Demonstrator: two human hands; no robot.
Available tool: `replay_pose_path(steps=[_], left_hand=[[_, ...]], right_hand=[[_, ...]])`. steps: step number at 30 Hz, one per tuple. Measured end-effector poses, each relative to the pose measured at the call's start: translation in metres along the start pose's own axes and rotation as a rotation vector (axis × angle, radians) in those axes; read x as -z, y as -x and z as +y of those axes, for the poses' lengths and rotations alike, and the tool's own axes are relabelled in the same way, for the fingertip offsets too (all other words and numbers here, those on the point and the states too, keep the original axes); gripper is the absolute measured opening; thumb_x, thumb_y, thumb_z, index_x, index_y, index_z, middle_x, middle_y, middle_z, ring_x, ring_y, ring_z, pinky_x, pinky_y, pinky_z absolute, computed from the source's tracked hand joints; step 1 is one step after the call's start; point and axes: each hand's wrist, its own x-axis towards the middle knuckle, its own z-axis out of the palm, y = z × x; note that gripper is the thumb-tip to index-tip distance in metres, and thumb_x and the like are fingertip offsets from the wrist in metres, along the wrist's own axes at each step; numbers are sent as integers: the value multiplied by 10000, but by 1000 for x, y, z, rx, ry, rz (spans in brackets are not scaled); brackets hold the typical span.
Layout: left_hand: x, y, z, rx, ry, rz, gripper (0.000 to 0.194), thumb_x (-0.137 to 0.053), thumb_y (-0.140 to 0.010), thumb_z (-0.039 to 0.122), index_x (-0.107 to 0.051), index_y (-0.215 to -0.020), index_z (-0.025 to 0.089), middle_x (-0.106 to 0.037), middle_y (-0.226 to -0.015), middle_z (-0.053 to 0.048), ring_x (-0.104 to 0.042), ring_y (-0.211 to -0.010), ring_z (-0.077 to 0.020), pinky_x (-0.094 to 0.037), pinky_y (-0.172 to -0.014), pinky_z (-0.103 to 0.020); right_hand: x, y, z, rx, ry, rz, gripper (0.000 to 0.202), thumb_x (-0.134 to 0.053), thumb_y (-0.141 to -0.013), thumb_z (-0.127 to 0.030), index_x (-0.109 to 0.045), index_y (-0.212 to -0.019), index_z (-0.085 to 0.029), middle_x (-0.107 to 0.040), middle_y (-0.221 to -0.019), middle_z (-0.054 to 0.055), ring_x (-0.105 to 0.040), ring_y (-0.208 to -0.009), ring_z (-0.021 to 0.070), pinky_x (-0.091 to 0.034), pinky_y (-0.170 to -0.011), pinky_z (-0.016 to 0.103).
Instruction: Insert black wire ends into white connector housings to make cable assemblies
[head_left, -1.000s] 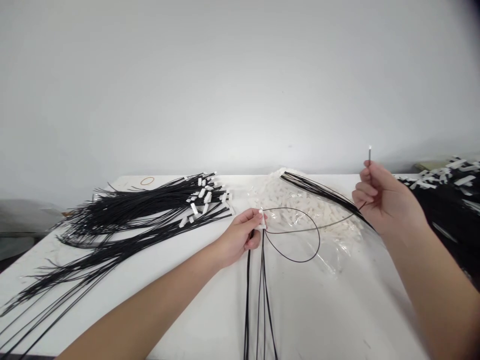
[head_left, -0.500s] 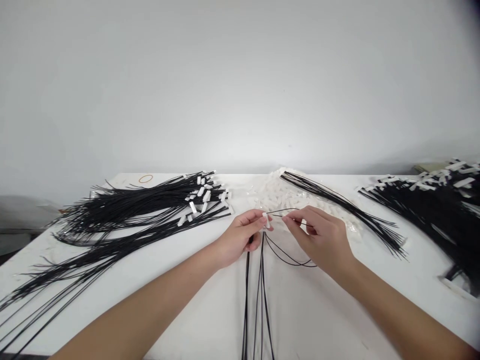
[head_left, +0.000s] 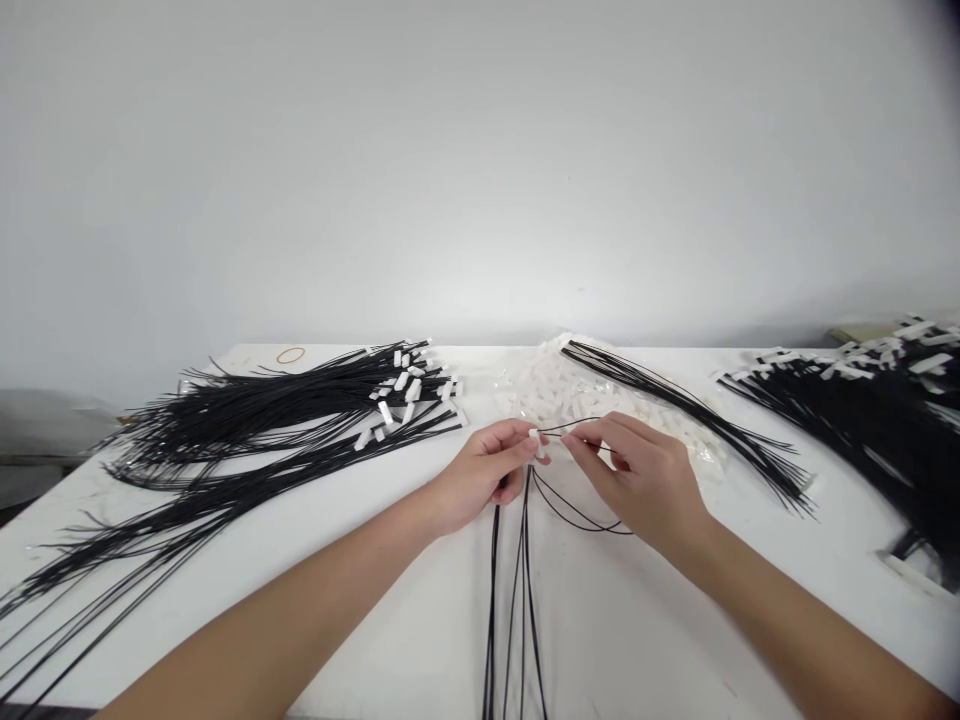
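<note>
1. I seem to be fitting a black wire (head_left: 554, 435) into a white connector (head_left: 536, 444), near centre toward 5 o'clock; I cannot tell whether the tip is in.
2. The next move likely calls for aligning the tip and pushing toward 9 o'clock.
3. My left hand (head_left: 489, 466), reaching from 8 o'clock, pinches the connector; strands (head_left: 493, 600) hang toward 6 o'clock.
4. My right hand (head_left: 646, 472), from 4 o'clock, pinches the wire.

We count two hands (head_left: 487, 472) (head_left: 643, 478), one band (head_left: 290, 362) at their ten o'clock, one bag (head_left: 544, 385), one table (head_left: 420, 620); wires (head_left: 262, 400) too many to count.
</note>
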Motion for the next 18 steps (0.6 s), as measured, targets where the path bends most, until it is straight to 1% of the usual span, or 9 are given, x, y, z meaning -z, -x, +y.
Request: replay_pose_path(steps=[3, 6, 10, 14, 18], left_hand=[[0, 0, 0, -2, -25, 1, 223, -502, -800, 371, -527, -901, 174, -574, -855, -30, -339, -349, 13, -156, -386, -211], [-2, 0, 0, -8, -61, 25, 243, -502, -796, 388, -528, -907, 173, -577, -867, -33, -345, -343, 14, -150, -374, -205], [-4, 1, 1, -19, -111, 66, 267, -503, -788, 410, -527, -906, 171, -573, -862, -21, -359, -343, 12, -200, -367, -192], [-7, 3, 1, -31, -143, 82, 269, -492, -793, 417, -519, -899, 171, -570, -878, -16, -361, -341, 14, -232, -367, -186], [-8, 4, 0, -40, -180, 94, 274, -475, -799, 426, -516, -908, 178, -566, -894, -14, -370, -348, 13, -243, -368, -183]], right_hand=[[1, 0, 0, -8, -2, -17, 104, -536, -793, -248, -621, -755, -201, -570, -663, -18, -399, -493, 29, -330, -469, 167], [2, 0, -1, -27, -13, -47, 109, -527, -800, -255, -615, -763, -201, -563, -667, -21, -386, -491, 28, -328, -479, 169], [2, 0, -2, -68, -14, -77, 138, -508, -812, -275, -605, -750, -199, -552, -666, -26, -385, -501, 26, -324, -490, 166], [2, 1, -4, -86, 3, -74, 145, -508, -811, -284, -594, -726, -203, -530, -639, -43, -364, -494, 20, -311, -487, 159], [2, 2, -4, -68, 42, -52, 138, -509, -807, -284, -593, -730, -205, -526, -630, -47, -349, -480, 19, -295, -474, 160]])
